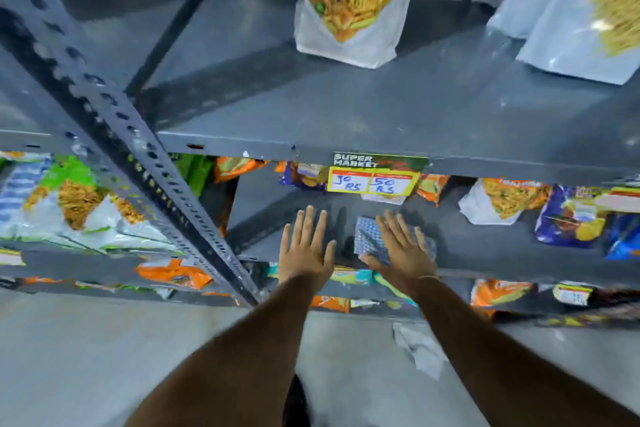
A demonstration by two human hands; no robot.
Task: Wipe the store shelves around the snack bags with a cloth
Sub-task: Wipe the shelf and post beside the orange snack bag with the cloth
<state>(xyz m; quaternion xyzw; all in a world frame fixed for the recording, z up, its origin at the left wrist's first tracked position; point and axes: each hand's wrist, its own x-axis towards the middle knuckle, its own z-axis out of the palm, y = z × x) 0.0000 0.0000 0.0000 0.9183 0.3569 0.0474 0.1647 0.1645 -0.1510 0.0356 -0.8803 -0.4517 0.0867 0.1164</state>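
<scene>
1. Both arms are reaching in over the middle shelf point(485, 246), a grey metal board under the price tag point(374, 178) marked "30 RS" and "50 RS".
2. The right hand point(403, 248) is lying flat on the cloth point(369, 237), a blue-and-white patterned piece, with its fingers point(391, 224) spread and pressing down rather than pinching.
3. The cloth is sitting on the bare stretch of that shelf, just right of centre and near the front edge.
4. The left hand point(306, 246) is resting just beside it, palm down, fingers apart and holding nothing.
5. Snack bags are standing clear of the cloth: a white noodle bag point(491, 203) and a blue bag point(568, 218) to the right, orange packs point(431, 185) at the back.
6. On the upper shelf point(381, 114) a tall white bag point(353, 0) is standing upright.
7. A perforated steel upright point(131, 135) is running diagonally on the left.
8. A crumpled pale rag point(419, 348) is lying on the floor point(104, 357) below.
</scene>
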